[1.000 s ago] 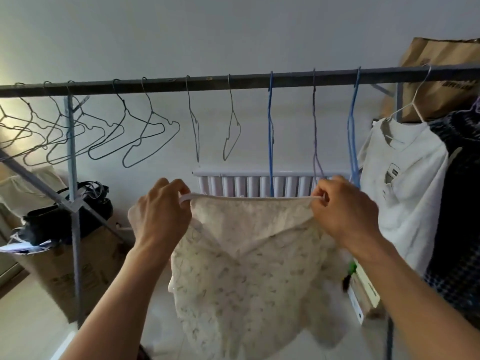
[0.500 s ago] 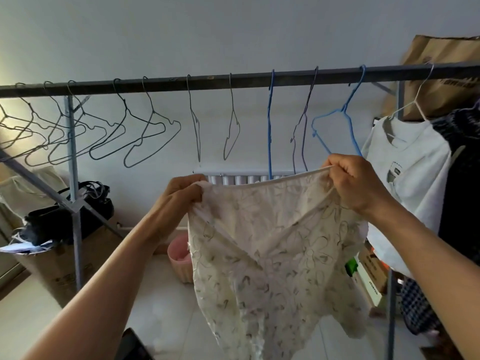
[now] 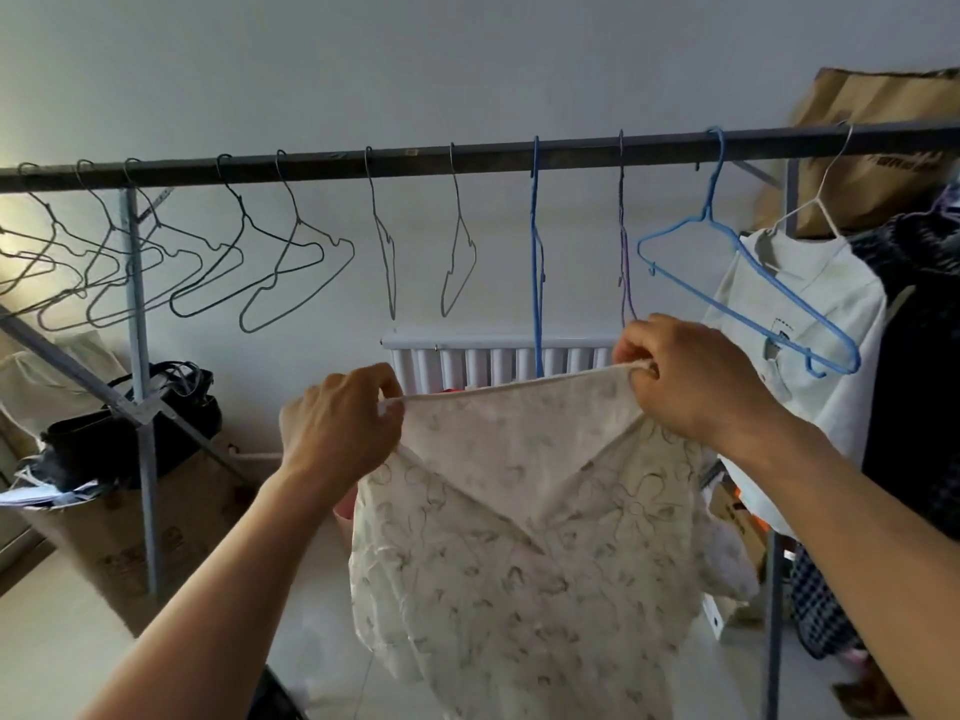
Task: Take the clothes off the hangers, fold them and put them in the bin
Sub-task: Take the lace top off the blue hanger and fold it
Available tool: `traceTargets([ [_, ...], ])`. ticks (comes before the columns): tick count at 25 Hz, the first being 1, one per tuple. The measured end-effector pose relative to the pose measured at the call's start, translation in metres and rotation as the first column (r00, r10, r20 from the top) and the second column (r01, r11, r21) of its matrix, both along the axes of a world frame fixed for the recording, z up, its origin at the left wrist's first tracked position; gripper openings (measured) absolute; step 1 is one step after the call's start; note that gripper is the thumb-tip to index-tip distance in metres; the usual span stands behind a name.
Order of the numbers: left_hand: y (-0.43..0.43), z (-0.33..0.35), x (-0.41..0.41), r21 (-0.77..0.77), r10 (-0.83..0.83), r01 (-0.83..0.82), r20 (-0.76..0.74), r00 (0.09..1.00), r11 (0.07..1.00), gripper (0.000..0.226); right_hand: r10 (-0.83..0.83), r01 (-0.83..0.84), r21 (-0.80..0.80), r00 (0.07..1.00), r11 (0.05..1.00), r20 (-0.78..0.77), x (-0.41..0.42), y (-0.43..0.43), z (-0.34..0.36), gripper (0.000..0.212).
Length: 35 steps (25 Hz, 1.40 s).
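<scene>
A cream top with a small floral print (image 3: 519,537) hangs spread in front of me, below the rail (image 3: 467,158). My left hand (image 3: 340,428) pinches its upper left corner and my right hand (image 3: 685,376) pinches its upper right corner, stretching the top edge between them. Several empty wire hangers (image 3: 291,283) line the rail, and an empty blue hanger (image 3: 748,283) hangs tilted at the right. Behind that one, a white T-shirt (image 3: 815,324) stays on a white hanger, with dark clothes (image 3: 924,366) at the far right. A pink bin shows only as a sliver behind the top.
A white radiator (image 3: 493,356) is on the wall behind the top. At the left, a black bag (image 3: 130,423) sits on a cardboard box (image 3: 156,527) by the rack's grey upright (image 3: 140,381). Boxes (image 3: 737,517) crowd the floor at the right. A brown paper bag (image 3: 872,148) is behind the rail.
Both hands have kept their hold on the top, which flapped and now hangs spread again. The blue hanger at the right swung from edge-on to a tilted, side-on position.
</scene>
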<state>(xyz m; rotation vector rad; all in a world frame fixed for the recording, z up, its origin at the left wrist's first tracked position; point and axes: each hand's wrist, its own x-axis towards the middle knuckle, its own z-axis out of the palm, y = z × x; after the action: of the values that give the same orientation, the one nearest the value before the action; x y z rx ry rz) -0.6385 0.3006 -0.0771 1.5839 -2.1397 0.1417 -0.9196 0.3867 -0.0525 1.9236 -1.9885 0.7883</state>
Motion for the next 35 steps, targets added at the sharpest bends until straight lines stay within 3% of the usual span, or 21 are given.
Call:
traceTargets([
  [2, 0.001, 0.001, 0.000, -0.030, -0.061, 0.058, -0.123, 0.991, 0.998, 0.006, 0.027, -0.030, 0.059, 0.998, 0.998, 0.050, -0.002, 0.001, -0.005, 0.019],
  [3, 0.001, 0.003, 0.003, 0.043, -0.152, 0.171, -0.283, 0.947, 0.984, 0.008, 0.080, -0.094, 0.067, 0.979, 0.993, 0.189, -0.004, 0.003, -0.006, 0.023],
  [5, 0.004, 0.007, 0.011, 0.176, -0.278, 0.463, -0.599, 0.751, 0.869, 0.015, 0.188, -0.238, 0.034, 0.842, 0.971, 0.506, -0.010, 0.005, -0.006, 0.033],
  [6, 0.007, 0.009, 0.014, 0.171, -0.312, 0.553, -0.674, 0.669, 0.815, 0.018, 0.226, -0.288, 0.009, 0.769, 0.958, 0.598, -0.012, 0.006, -0.006, 0.034],
  [7, 0.009, 0.010, 0.015, 0.162, -0.332, 0.592, -0.699, 0.634, 0.790, 0.020, 0.246, -0.322, -0.002, 0.719, 0.947, 0.650, -0.012, 0.006, -0.007, 0.031],
  [9, 0.009, 0.009, 0.012, 0.153, -0.335, 0.578, -0.686, 0.646, 0.802, 0.023, 0.265, -0.373, 0.015, 0.684, 0.928, 0.680, -0.012, 0.005, -0.010, 0.025],
  [11, 0.005, 0.013, 0.012, 0.146, -0.359, 0.546, -0.612, 0.705, 0.825, 0.024, 0.262, -0.394, 0.068, 0.719, 0.917, 0.643, -0.014, 0.005, -0.012, 0.026],
  [14, 0.005, 0.025, 0.023, 0.247, -0.406, 0.570, -0.492, 0.770, 0.783, 0.036, 0.258, -0.393, 0.132, 0.785, 0.910, 0.563, -0.028, 0.005, -0.011, 0.046],
  [17, 0.010, 0.036, 0.036, 0.456, -0.272, 0.666, -0.665, 0.696, 0.591, 0.016, 0.247, -0.386, 0.162, 0.806, 0.908, 0.538, -0.037, 0.008, -0.010, 0.068],
  [19, 0.005, 0.035, 0.045, 0.501, -0.229, 0.709, -0.712, 0.664, 0.497, 0.029, 0.255, -0.386, 0.117, 0.779, 0.915, 0.573, -0.037, 0.009, -0.010, 0.085],
  [22, 0.001, 0.027, 0.049, 0.420, -0.332, 0.685, -0.648, 0.686, 0.596, 0.032, 0.252, -0.367, 0.064, 0.745, 0.928, 0.617, -0.032, 0.009, -0.015, 0.093],
  [27, 0.005, 0.013, 0.042, 0.257, -0.267, 0.603, -0.720, 0.641, 0.755, 0.027, 0.226, -0.519, 0.182, 0.626, 0.835, 0.747, -0.030, 0.016, -0.008, 0.040],
  [29, 0.006, 0.007, 0.036, 0.210, -0.245, 0.569, -0.746, 0.619, 0.795, 0.020, 0.180, -0.464, 0.198, 0.650, 0.864, 0.738, -0.029, 0.018, -0.006, 0.028],
  [32, 0.007, 0.001, 0.021, 0.113, -0.199, 0.349, -0.642, 0.740, 0.930, 0.019, 0.106, -0.249, 0.139, 0.764, 0.958, 0.636, -0.012, 0.015, -0.009, 0.031],
  [35, 0.010, 0.000, 0.001, 0.056, -0.087, 0.134, -0.512, 0.855, 0.989, 0.025, 0.049, -0.103, 0.050, 0.778, 0.993, 0.627, 0.018, 0.013, -0.012, 0.036],
])
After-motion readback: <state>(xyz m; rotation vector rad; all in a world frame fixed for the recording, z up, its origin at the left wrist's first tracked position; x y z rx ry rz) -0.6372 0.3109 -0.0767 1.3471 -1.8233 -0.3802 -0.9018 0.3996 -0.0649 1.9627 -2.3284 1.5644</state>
